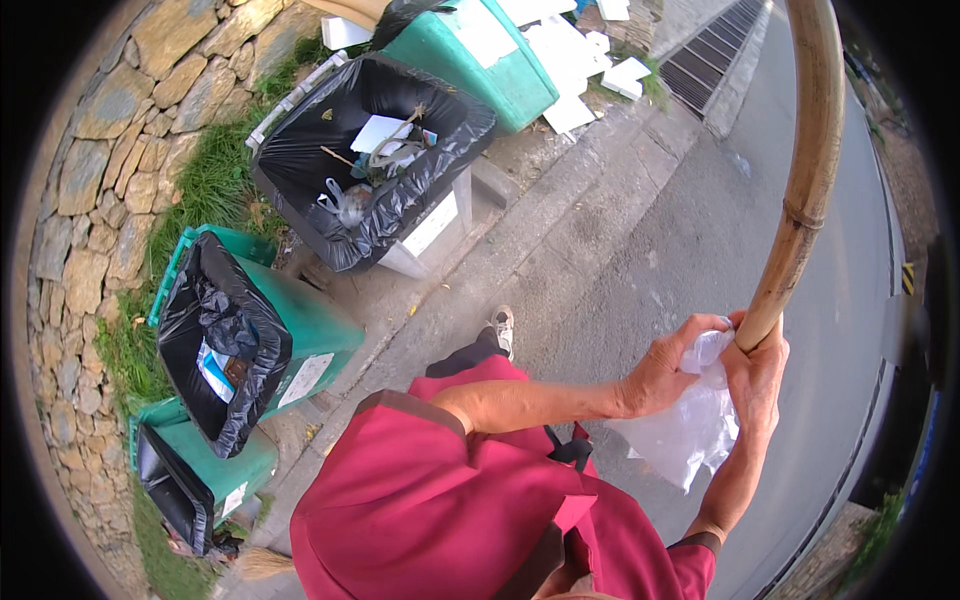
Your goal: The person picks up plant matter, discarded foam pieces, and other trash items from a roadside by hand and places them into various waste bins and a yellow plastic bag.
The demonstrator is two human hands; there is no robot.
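My left hand (656,375) pinches the gathered top of a translucent plastic bag (686,431) between thumb and fingers. Right beside it, my right hand (759,375) is closed around the lower visible end of a bamboo pole (814,142). The pole rises from that hand past the top of the view. Part of the bag hangs between my two hands, against the right palm; whether the right fingers also grip it is hidden. Both hands are held out over the asphalt road, to the right of my red shirt (450,495).
To the left stand a grey bin (442,225) with a black liner and litter inside, and green lined bins (307,330), (247,457), along the kerb (517,247). White foam pieces (566,67) lie near another green bin (480,60) and a drain grate (709,56). A stone wall (90,180) runs behind.
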